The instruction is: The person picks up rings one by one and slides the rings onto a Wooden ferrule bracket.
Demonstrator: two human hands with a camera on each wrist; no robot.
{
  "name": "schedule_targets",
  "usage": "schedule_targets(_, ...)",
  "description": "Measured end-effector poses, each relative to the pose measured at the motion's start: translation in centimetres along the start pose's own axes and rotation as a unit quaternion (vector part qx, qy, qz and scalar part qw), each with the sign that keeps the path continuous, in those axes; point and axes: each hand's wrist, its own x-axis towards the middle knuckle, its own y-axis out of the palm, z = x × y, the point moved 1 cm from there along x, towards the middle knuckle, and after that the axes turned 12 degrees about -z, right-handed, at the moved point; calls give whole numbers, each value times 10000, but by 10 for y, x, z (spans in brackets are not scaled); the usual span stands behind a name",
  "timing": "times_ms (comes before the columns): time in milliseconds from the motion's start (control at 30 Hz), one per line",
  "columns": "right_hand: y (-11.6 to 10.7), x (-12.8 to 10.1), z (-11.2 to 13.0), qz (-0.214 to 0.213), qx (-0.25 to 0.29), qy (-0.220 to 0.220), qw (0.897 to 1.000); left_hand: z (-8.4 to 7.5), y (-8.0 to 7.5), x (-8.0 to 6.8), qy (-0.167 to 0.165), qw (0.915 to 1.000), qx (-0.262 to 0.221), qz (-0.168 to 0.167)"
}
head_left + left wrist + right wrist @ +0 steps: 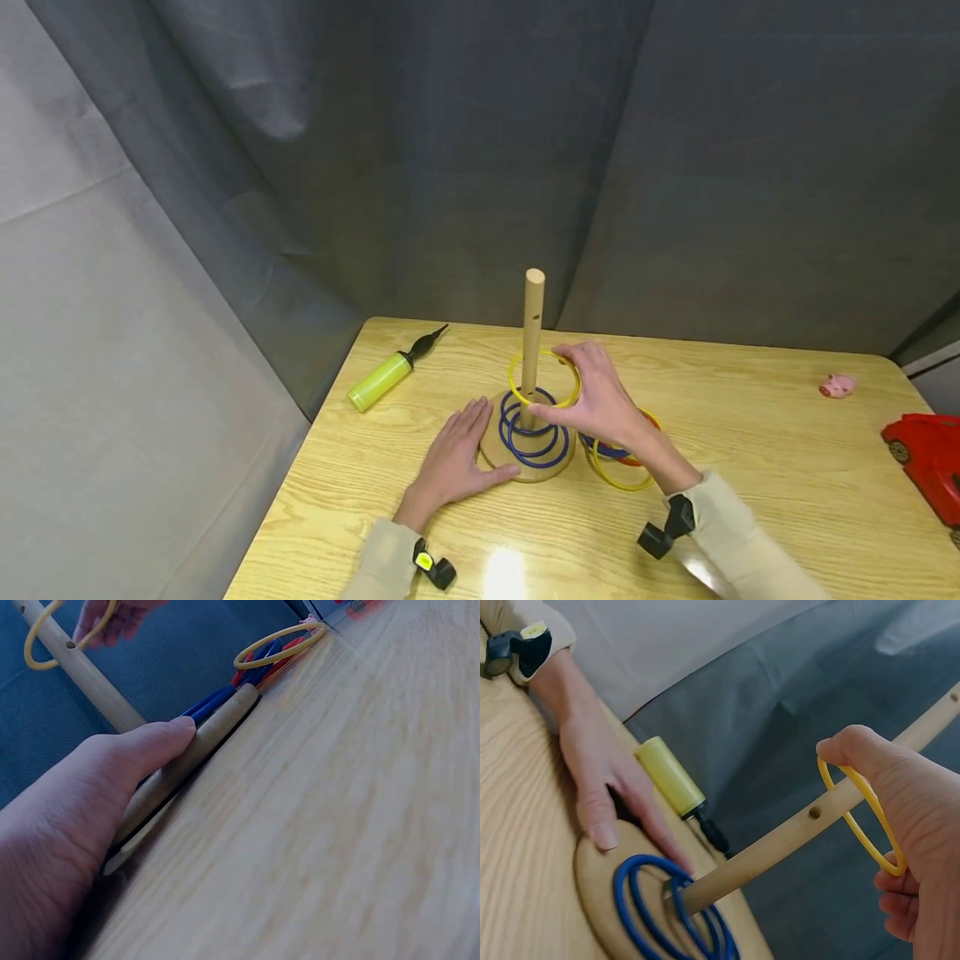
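Observation:
A wooden peg stands upright on a round wooden base. Several blue rings lie loosely overlapped around its foot. My right hand pinches a yellow ring between thumb and fingers; the ring encircles the peg partway up, above the blue ones. My left hand rests against the left side of the base with extended fingers. In the left wrist view its thumb lies over the base's edge.
Right of the base, partly behind my right forearm, lie more rings, including a yellow ring and blue and red ones. A green hand pump lies back left. Far right are a small pink pig head and a red toy car. A dark curtain hangs behind.

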Motion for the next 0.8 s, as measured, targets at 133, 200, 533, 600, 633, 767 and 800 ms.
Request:
schedule_targets(133, 10, -7, -8, 173, -15, 175, 9997, 1, -1, -1, -44, 10000, 7, 49)
schedule_targets(200, 15, -10, -12, 222, 3, 228, 9995, 1, 0, -1, -35, 10000, 9, 44)
schedule_targets(533, 42, -20, -37, 441, -188, 353, 9982, 2, 3, 2, -35, 10000, -11, 44)
schedule_targets(600, 48, -22, -43, 512, -335, 355, 9975, 2, 2, 1, -24, 10000, -15, 29)
schedule_targets(633, 50, -23, -45, 547, -395, 356, 9971, 2, 2, 1, -20, 10000, -21, 21)
schedule_targets(767, 57, -25, -51, 594, -549, 361, 9961, 2, 2, 1, -31, 10000, -49, 15)
schedule_targets(800, 58, -25, -52, 585, -571, 358, 9960, 2, 1, 1, -37, 10000, -49, 21)
